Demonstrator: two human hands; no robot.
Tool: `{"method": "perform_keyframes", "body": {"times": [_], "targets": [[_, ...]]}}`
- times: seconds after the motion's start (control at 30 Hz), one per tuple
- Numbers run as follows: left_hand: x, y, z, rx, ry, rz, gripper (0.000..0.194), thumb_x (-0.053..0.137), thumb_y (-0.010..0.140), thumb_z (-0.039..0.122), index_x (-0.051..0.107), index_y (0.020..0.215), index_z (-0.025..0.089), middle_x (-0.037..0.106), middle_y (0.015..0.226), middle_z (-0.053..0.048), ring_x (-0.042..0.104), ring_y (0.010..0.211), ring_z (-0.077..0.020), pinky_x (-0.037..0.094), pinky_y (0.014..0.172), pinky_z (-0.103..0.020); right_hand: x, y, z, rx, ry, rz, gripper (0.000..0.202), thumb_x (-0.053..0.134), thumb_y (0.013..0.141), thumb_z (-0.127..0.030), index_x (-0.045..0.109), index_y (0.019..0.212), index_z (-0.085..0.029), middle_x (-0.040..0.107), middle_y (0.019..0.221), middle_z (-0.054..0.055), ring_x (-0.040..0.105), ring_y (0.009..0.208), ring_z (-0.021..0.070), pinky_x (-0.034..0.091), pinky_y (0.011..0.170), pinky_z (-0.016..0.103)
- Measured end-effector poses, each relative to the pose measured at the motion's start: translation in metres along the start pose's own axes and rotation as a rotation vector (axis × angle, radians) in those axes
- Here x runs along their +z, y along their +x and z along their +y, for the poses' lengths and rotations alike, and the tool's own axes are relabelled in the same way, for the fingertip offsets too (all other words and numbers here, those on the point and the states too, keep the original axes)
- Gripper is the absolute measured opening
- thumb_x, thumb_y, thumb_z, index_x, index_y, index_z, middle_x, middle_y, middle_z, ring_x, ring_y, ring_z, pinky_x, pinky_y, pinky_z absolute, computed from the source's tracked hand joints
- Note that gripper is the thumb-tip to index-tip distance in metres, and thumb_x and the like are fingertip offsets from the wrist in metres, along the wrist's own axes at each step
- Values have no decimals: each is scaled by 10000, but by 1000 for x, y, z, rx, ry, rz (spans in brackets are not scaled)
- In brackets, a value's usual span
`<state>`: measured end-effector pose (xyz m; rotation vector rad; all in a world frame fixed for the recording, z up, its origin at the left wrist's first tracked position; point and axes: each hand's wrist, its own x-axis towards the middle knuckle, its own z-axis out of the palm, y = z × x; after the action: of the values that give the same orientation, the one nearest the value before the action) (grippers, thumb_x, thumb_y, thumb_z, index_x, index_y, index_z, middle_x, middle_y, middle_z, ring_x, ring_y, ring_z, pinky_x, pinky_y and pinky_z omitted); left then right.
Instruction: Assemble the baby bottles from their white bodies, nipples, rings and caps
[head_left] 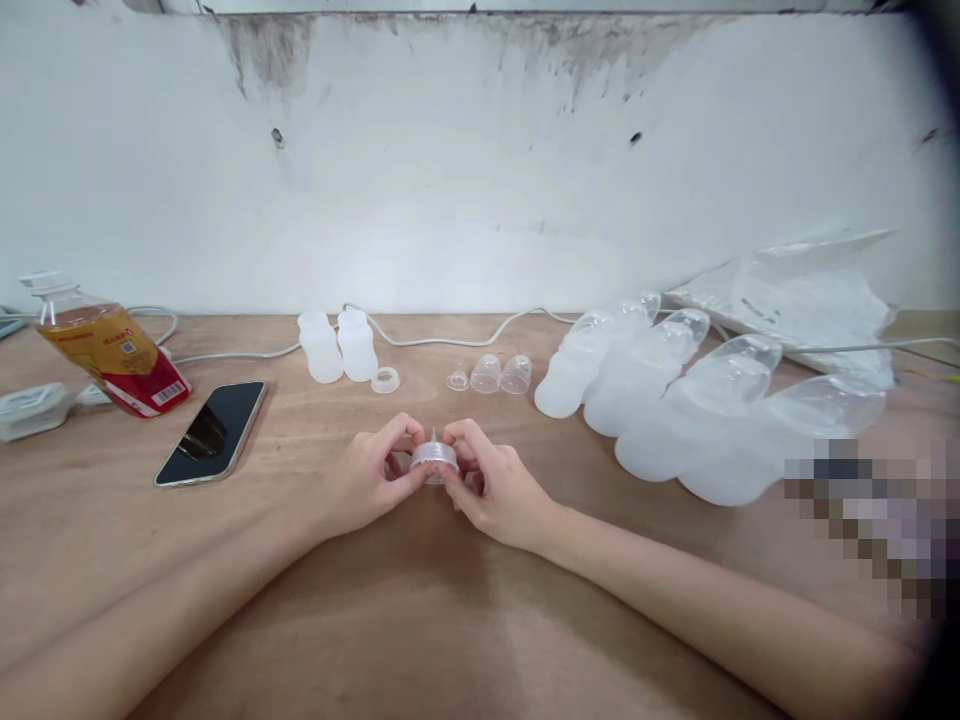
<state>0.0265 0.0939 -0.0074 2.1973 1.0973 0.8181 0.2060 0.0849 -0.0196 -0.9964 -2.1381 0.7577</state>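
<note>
Between both hands I hold a clear baby bottle collar ring (435, 456), just above the table, with a pointed nipple tip standing up from its middle. My left hand (369, 475) pinches its left side with thumb and fingers, and my right hand (491, 478) pinches the right side. Beyond the hands lie a loose clear nipple (457, 379), two clear dome caps (486, 374) and another collar ring (386, 380). Two white bottle bodies without tops (322, 348) stand behind that ring. The underside of the held ring is partly hidden by my fingers.
Several capped white bottles (720, 440) stand in rows at the right, with a plastic bag (795, 295) behind them. A phone (212, 432) and a drink bottle (112, 345) are at the left. A white cable (442, 342) runs along the wall.
</note>
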Motion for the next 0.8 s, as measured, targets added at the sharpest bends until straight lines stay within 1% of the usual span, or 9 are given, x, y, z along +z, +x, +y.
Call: {"method": "perform_keyframes", "body": {"times": [0.13, 0.23, 0.33, 0.43, 0.5, 0.63, 0.7, 0.8], "targets": [[0, 1, -2, 17, 101, -24, 140, 530, 774, 284, 406, 787, 221, 511, 604, 82, 513, 523, -81, 375, 517, -171, 1, 0, 0, -30, -60, 28, 164, 441, 747, -135, 334, 845, -212, 444, 599, -62, 429, 481, 64, 344, 456, 159], [-1, 2, -1, 79, 213, -24, 104, 509, 755, 206, 407, 769, 219, 521, 640, 72, 520, 566, -94, 366, 543, -188, 3, 0, 0, -40, -79, 30, 170, 432, 731, -116, 338, 836, -210, 440, 590, -64, 418, 469, 62, 340, 453, 156], [1, 3, 0, 128, 290, -2, 103, 492, 743, 170, 402, 761, 216, 522, 653, 60, 513, 593, -110, 362, 576, -210, 4, 1, 0, -35, -83, 44, 157, 426, 725, -109, 340, 811, -209, 435, 573, -67, 407, 451, 62, 327, 445, 158], [4, 4, 1, 100, 301, 15, 88, 468, 757, 164, 397, 771, 215, 537, 662, 50, 523, 613, -124, 365, 596, -226, 4, 2, -1, -20, -69, 70, 147, 427, 722, -108, 326, 760, -208, 407, 537, -75, 387, 431, 62, 308, 438, 161], [4, 5, 2, 77, 296, 11, 66, 444, 780, 171, 396, 786, 216, 555, 675, 50, 531, 608, -123, 363, 581, -222, 4, 2, -1, -5, -56, 75, 139, 429, 730, -119, 324, 754, -208, 395, 526, -77, 381, 430, 65, 305, 442, 167], [0, 2, 3, 68, 226, -65, 32, 411, 813, 213, 384, 829, 220, 565, 685, 53, 521, 546, -107, 350, 521, -205, 3, 3, 0, 16, -38, 46, 127, 433, 748, -142, 338, 800, -208, 423, 556, -70, 399, 463, 74, 316, 461, 172], [-2, 1, 3, 94, 249, -75, 50, 403, 805, 196, 375, 840, 218, 549, 664, 51, 510, 530, -112, 346, 511, -209, 3, 3, 0, 17, -38, 32, 124, 430, 754, -147, 336, 804, -211, 428, 567, -68, 408, 474, 74, 318, 465, 169], [-3, 0, 3, 176, 371, -50, 87, 373, 797, 145, 372, 858, 206, 543, 660, 30, 524, 570, -136, 362, 550, -230, 4, 3, 0, 14, -44, 35, 116, 417, 758, -143, 332, 793, -214, 415, 565, -71, 407, 467, 71, 309, 457, 165]]}}
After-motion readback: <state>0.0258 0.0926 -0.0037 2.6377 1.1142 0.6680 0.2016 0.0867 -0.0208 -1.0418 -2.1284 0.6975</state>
